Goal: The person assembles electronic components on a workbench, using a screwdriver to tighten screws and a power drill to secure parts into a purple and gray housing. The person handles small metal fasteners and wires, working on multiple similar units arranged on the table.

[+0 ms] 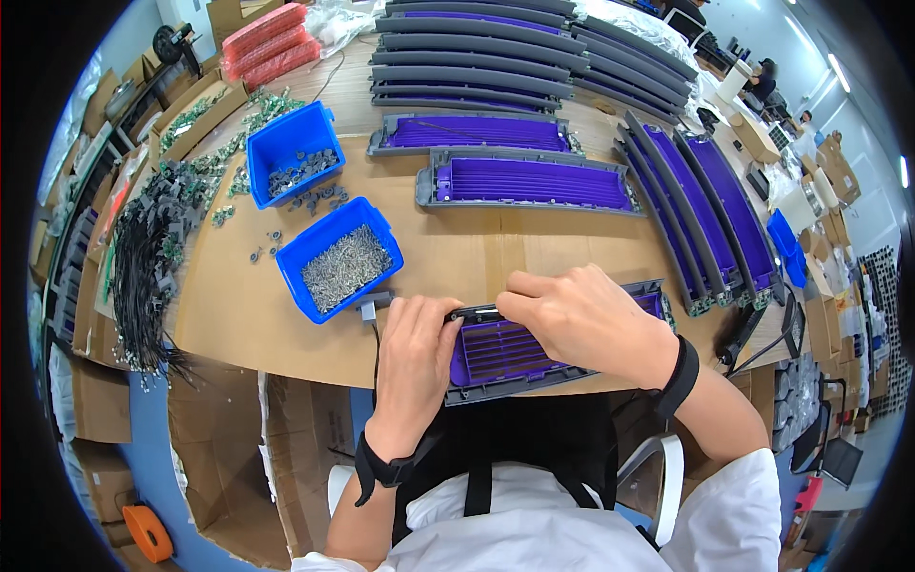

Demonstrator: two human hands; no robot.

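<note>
A long dark-grey frame with a purple slatted inside [505, 351] lies at the table's near edge in front of me. My left hand [412, 348] is closed round its left end, thumb resting by a narrow black strip [469, 315] along the far side. My right hand [581, 319] bends over the frame's middle, thumb and fingertips pinched together at the strip's right end. What they pinch is hidden; a small shiny spot shows beside the fingertips. Beyond my left hand stands a blue bin of small silver screws [345, 269].
Another blue bin [295, 153] holds small dark round parts, some spilled beside it. Similar purple-and-grey frames [534, 181] lie beyond my hands, stacked at the back and right. Black cables [143, 276] bundle at the left. A black handheld tool [739, 334] lies right.
</note>
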